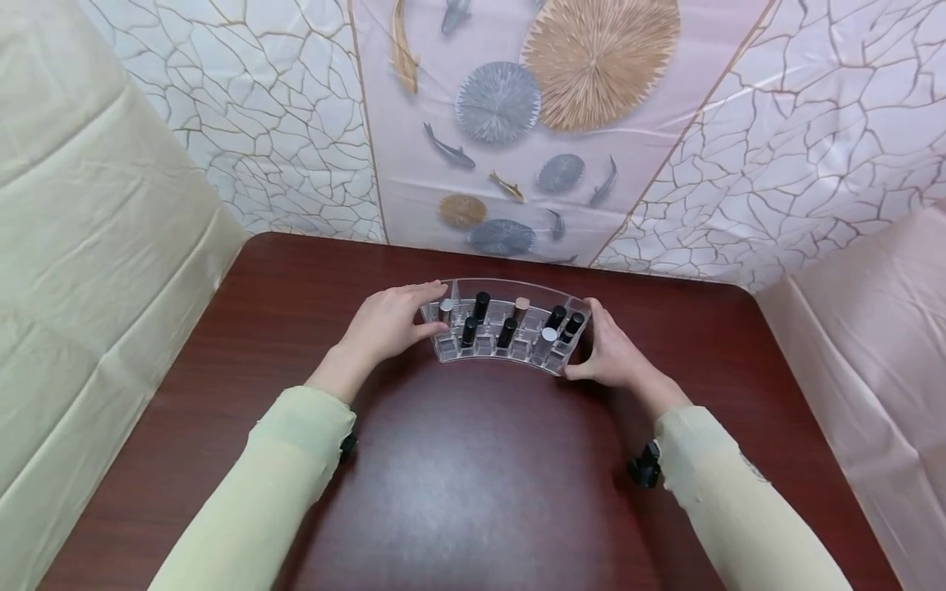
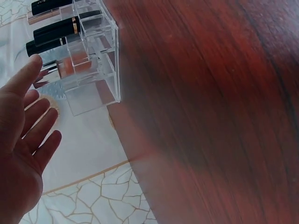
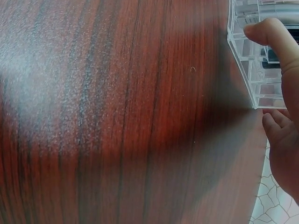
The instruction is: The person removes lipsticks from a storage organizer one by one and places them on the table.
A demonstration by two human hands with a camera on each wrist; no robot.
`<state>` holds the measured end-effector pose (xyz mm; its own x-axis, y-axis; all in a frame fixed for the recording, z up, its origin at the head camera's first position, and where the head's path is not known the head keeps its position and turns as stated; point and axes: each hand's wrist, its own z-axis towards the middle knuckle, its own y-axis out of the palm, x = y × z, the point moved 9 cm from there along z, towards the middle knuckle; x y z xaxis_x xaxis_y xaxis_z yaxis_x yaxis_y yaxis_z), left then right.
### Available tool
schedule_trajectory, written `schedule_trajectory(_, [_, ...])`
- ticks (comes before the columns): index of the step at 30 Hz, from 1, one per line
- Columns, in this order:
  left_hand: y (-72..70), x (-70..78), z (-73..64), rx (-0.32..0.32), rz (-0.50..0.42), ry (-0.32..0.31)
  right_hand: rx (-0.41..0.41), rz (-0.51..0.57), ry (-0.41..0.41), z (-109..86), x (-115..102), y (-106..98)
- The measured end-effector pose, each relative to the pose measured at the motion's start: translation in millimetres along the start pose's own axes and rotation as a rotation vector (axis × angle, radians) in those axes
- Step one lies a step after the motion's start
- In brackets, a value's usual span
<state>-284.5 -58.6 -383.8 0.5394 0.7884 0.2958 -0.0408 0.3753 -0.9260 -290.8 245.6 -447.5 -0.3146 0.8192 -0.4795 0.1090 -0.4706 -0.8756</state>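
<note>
A curved, clear lipstick organizer (image 1: 510,289) stands on the table with several black lipstick tubes (image 1: 507,332) upright in its compartments. It also holds a silver-capped tube (image 1: 446,310) at the left, a pink-capped one (image 1: 521,309) near the middle and a pale-capped one (image 1: 548,338) toward the right. My left hand (image 1: 388,322) is beside the left end, thumb and fingers spread apart; in the left wrist view its thumb is near the silver cap (image 2: 49,75). My right hand (image 1: 612,349) grips the right end, thumb at the front and fingers along the side.
The dark red wooden table (image 1: 458,476) has its far edge just behind the organizer. A patterned cloth (image 1: 498,189) hangs at the back, and pale quilted panels (image 1: 96,271) flank both sides.
</note>
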Motion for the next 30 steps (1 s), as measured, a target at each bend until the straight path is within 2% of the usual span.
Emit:
schedule_trajectory(5, [0.8,2.2,2.0,0.019,-0.008,0.016,0.022,-0.006,-0.012,-0.5,1,-1])
schedule_trajectory(12, [3.8,0.8,3.8,0.007,-0.009,-0.007,0.020,0.006,-0.020,0.0,-1,-2])
schedule_trajectory(22, [3.7,-2.6,4.9,0.034,-0.043,-0.015,0.037,0.000,-0.035,0.1,-1,-1])
schedule_trajectory(30, [3.2,-9.1,7.4,0.068,-0.150,-0.066,0.037,-0.004,-0.028,-0.4,0,0])
